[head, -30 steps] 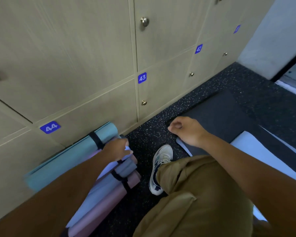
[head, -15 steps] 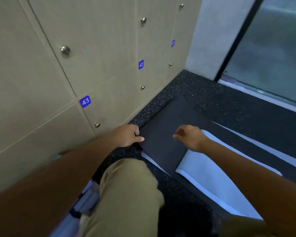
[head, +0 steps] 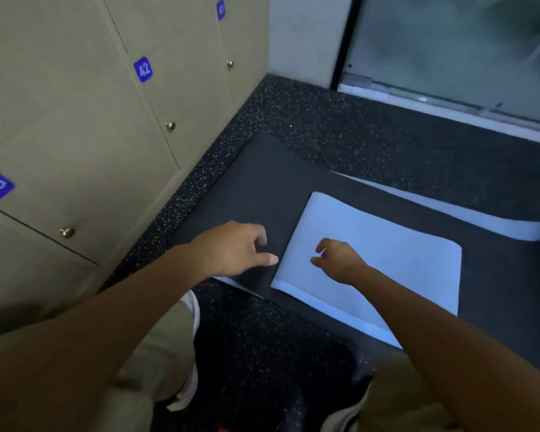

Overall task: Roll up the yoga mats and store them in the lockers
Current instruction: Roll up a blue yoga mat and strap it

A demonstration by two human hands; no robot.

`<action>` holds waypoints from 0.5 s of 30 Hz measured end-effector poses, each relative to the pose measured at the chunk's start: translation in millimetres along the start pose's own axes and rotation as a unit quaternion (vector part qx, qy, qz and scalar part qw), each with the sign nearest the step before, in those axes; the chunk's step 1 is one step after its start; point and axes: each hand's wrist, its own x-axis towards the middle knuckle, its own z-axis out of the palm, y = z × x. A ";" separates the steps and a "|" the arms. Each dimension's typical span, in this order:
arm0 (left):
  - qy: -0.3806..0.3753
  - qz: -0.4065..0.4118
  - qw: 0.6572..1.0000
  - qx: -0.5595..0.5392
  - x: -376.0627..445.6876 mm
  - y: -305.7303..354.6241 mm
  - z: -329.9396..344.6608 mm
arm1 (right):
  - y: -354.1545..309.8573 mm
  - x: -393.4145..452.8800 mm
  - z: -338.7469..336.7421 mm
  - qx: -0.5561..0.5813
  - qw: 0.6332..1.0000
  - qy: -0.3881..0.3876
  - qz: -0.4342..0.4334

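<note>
Here, left hand (head: 231,249) and right hand (head: 340,260), fingers loosely spread and empty, reach the folded dark-and-pale-blue foam yoga mat (head: 371,244); squaring its near edge should keep the roll tight.

1. The dark mat (head: 256,188) lies flat; the space above it is open.
2. Left of the mat, the closed lockers (head: 75,120) wall off that side, leaving a narrow floor strip (head: 200,169).
3. Beyond the mat, bare floor reaches the glass door (head: 455,51).
</note>
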 end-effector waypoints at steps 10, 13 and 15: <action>-0.039 0.031 0.998 0.043 23.0 10.2 23.3 | 43.1 85.6 70.3 -0.086 0.995 -0.046 -0.014; -0.045 0.014 0.996 0.081 34.9 3.9 23.4 | 44.7 107.7 95.6 -0.131 0.990 -0.040 -0.030; -0.048 0.000 0.994 0.096 41.3 0.6 21.3 | 48.3 119.5 110.8 -0.167 0.985 -0.038 -0.032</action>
